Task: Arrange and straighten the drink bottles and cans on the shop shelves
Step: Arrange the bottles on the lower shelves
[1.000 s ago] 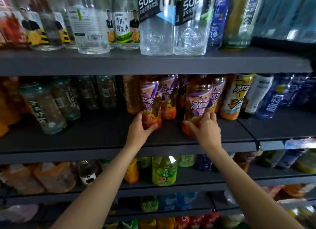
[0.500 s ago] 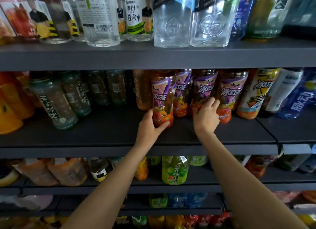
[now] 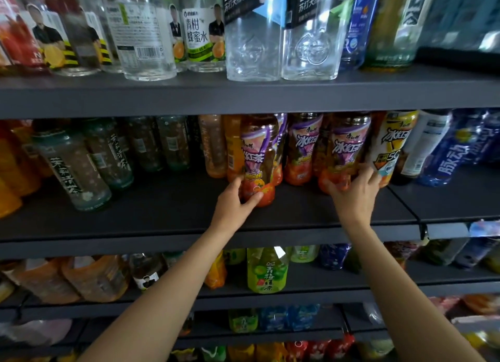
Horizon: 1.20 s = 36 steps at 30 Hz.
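Note:
On the middle dark shelf (image 3: 167,215) stand several iced-tea bottles with purple and orange labels. My left hand (image 3: 238,202) grips the base of the front-left iced-tea bottle (image 3: 259,156), which stands nearest the shelf edge. My right hand (image 3: 354,194) holds the base of another iced-tea bottle (image 3: 346,148) further right, its fingers wrapped round the bottle's lower right side. A third iced-tea bottle (image 3: 303,148) stands between the two held ones, further back.
A yellow-labelled iced-tea bottle (image 3: 392,148) and blue bottles (image 3: 457,150) stand right of my right hand. Greenish tea bottles (image 3: 73,164) line the left. Clear soda bottles (image 3: 254,42) fill the top shelf; a green tea bottle (image 3: 266,269) stands on the shelf below.
My right hand has moved right, from the middle iced-tea bottle to the base of the one beside it. My left hand keeps its grip on the front-left bottle. The camera moved closer.

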### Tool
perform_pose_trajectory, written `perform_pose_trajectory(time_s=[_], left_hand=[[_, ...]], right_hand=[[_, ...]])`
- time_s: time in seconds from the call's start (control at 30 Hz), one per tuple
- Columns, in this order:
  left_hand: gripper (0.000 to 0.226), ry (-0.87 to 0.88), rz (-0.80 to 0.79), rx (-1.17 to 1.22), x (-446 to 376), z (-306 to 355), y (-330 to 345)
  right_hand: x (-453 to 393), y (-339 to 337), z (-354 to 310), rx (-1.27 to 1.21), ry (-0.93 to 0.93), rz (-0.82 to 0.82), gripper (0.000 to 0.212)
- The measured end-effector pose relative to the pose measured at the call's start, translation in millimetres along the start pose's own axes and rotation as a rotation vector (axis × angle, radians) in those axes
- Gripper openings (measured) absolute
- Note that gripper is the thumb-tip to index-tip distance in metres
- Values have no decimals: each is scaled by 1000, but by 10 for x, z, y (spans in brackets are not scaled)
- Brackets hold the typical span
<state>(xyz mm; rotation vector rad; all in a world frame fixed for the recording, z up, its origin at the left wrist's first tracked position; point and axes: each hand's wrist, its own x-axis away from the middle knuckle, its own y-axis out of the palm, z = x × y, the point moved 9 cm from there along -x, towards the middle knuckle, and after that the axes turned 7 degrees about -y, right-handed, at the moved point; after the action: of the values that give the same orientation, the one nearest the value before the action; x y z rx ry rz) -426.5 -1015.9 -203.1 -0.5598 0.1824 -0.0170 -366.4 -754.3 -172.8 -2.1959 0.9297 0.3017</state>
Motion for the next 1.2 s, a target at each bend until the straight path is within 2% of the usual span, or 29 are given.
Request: perform_pose_trajectory(time_s=[0.07,0.13,0.4,0.6,0.77,0.97,1.2], left_hand=[[60,8,18,8,9,61,93],[59,18,14,18,9,111,187],[59,55,-16,4,-21,306,474],[59,110,24,-68,-27,461,604],[61,130,27,-87,-34,466,599],[61,134,69,-98,-14,463,593],[59,96,101,-143,7,492,626]], right_hand=[[-107,160,116,-56,40,-146,85],[-189,247,146,-83,32,-204,84],[-112,36,334,-212,66,-205,71],[-71,11,357,-141,-13,-156,63],[-223,256,208,-32,-133,-254,56],[-225,330,200,-61,-114,-185,56],[-177,317,221,-68,-104,-200,55]])
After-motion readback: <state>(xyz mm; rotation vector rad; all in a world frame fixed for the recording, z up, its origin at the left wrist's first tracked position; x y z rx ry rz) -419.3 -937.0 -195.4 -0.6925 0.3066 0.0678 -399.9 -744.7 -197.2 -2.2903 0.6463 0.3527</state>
